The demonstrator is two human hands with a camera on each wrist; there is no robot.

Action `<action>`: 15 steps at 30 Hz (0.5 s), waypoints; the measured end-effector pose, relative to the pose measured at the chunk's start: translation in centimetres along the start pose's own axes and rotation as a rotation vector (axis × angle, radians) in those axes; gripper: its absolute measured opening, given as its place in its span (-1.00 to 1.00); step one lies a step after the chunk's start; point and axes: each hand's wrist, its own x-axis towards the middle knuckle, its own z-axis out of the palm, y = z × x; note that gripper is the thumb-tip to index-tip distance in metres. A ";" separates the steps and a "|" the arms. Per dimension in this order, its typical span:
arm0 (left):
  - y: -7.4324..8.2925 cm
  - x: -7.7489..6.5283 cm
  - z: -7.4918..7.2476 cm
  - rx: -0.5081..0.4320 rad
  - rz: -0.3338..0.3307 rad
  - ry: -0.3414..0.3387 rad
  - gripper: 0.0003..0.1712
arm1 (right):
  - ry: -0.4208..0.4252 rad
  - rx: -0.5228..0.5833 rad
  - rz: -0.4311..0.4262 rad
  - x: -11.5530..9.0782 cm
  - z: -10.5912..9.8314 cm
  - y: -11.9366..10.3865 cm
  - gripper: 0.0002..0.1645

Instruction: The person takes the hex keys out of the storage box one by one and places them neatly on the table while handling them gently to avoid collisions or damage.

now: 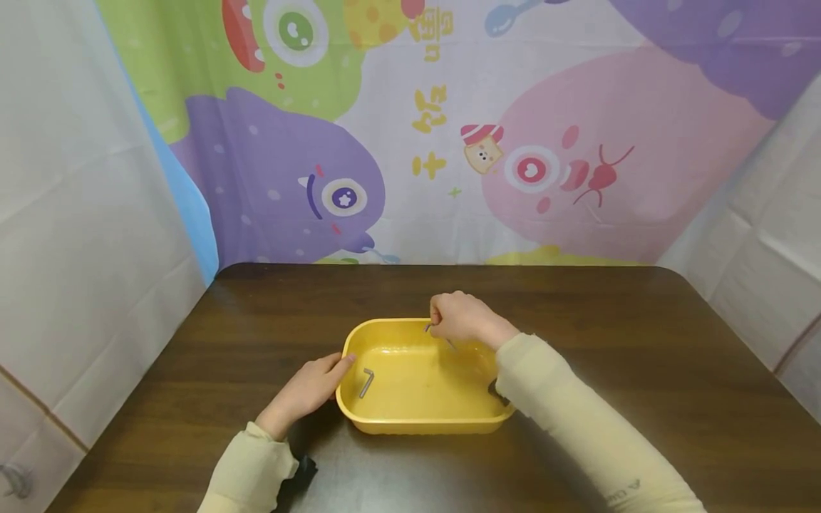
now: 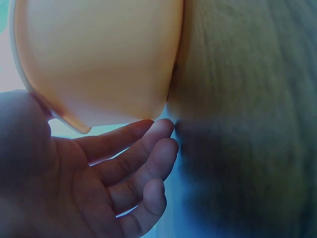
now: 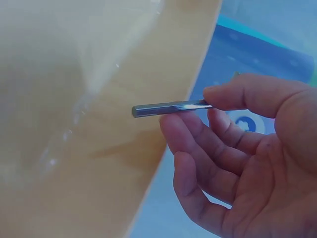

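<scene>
A yellow plastic tray stands on the table. My left hand holds its left end, thumb over the rim and fingers against the outer wall, as the left wrist view shows. Above the tray's far rim, my right hand pinches a metal hex key between thumb and fingers. The long arm of that key points out over the tray; its bent end is mostly hidden by the fingers. A second hex key lies on the tray's floor near the left end.
The dark wooden table extends around the tray. Behind it hangs a cartoon-printed curtain, with pale panels at the sides. A black piece shows at the left wrist.
</scene>
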 end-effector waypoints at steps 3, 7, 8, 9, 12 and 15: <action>0.0 0.0 0.0 -0.001 -0.003 0.001 -0.48 | 0.032 0.012 -0.008 -0.3 -0.8 0.3 -0.86; 0.0 0.1 0.0 0.001 -0.007 0.001 -0.47 | 0.078 0.018 -0.012 -0.8 -1.6 0.8 -0.86; 0.0 0.1 0.0 0.000 -0.008 0.000 -0.47 | 0.085 0.022 -0.011 -1.0 -1.7 0.9 -0.86; 0.1 0.0 0.0 0.000 -0.009 -0.001 -0.48 | 0.092 0.029 -0.011 -1.1 -1.9 1.1 -0.87; 0.0 0.1 0.0 0.001 -0.009 -0.002 -0.48 | 0.116 0.042 -0.015 -1.7 -2.3 1.5 -0.87; 0.1 0.0 0.1 -0.005 -0.010 0.000 -0.48 | 0.138 0.054 -0.019 -2.3 -2.7 1.8 -0.87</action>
